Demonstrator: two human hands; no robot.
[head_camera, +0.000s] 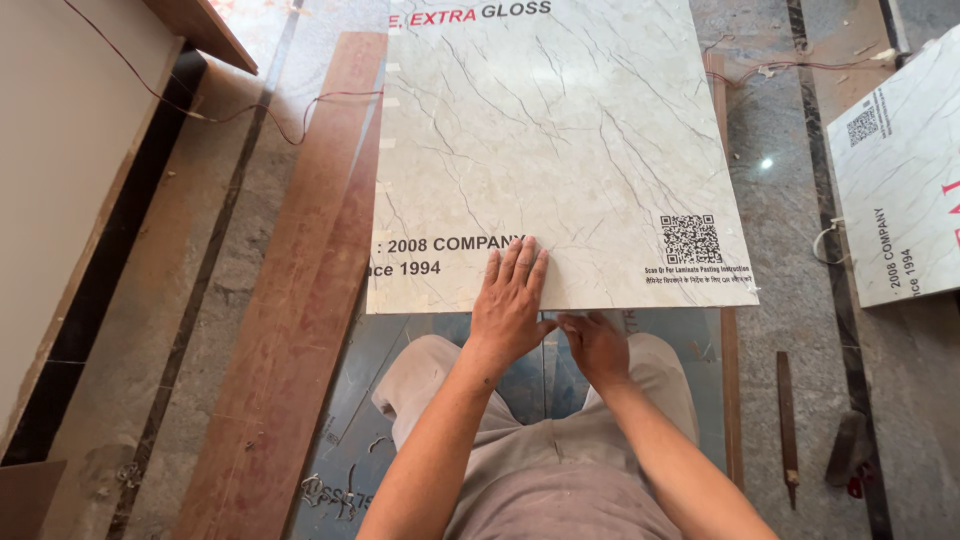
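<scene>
A large marble-patterned laminate sheet (560, 130) lies flat in front of me, with printed text and a square code near its near edge. My left hand (510, 300) rests palm down on that near edge, fingers together and extended. My right hand (597, 345) sits just below the sheet's edge, fingers curled at or under the rim; whether it grips the sheet is not clear. My knees in light trousers show below the hands.
A long brown board (300, 300) lies to the left of the sheet. A second marble sheet (900, 180) lies at the right. A metal file (788, 420) and a hammer-like tool (850, 450) rest on the stone floor. A red wire (230, 110) runs across the top left.
</scene>
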